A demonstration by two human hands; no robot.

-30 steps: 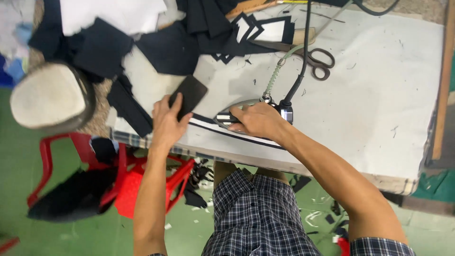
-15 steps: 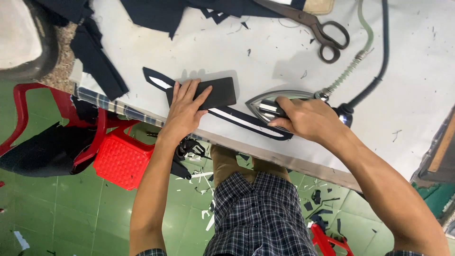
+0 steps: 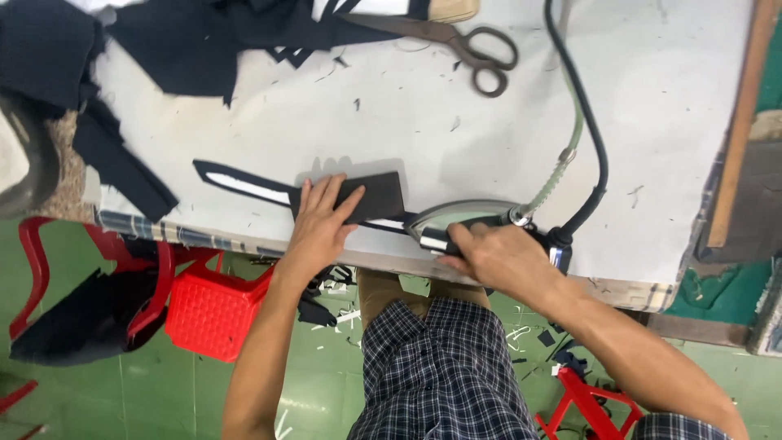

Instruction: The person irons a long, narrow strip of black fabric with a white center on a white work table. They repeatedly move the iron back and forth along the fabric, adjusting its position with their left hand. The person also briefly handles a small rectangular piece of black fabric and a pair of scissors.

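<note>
My left hand [image 3: 319, 225] lies flat, fingers spread, on a black rectangular pad [image 3: 376, 198] that rests over a long narrow strip of dark fabric with a white centre [image 3: 236, 181]. The strip runs along the near edge of the white padded table [image 3: 407, 130]. My right hand [image 3: 493, 254] grips the handle of a grey steam iron [image 3: 456, 218], which sits on the strip's right end, just right of the pad. A dark cable and a pale green hose [image 3: 570, 134] rise from the iron's rear towards the far edge.
Large scissors [image 3: 468, 45] lie at the far middle of the table. Dark fabric pieces [image 3: 187, 41] pile at the far left, and one strip [image 3: 122, 163] hangs near the left edge. A red plastic stool [image 3: 208, 305] stands below on the green floor. A wooden beam [image 3: 737, 122] borders the right.
The view has shifted. The iron has slid towards me along the strip, close up to the pad. My left hand still presses on the pad.
</note>
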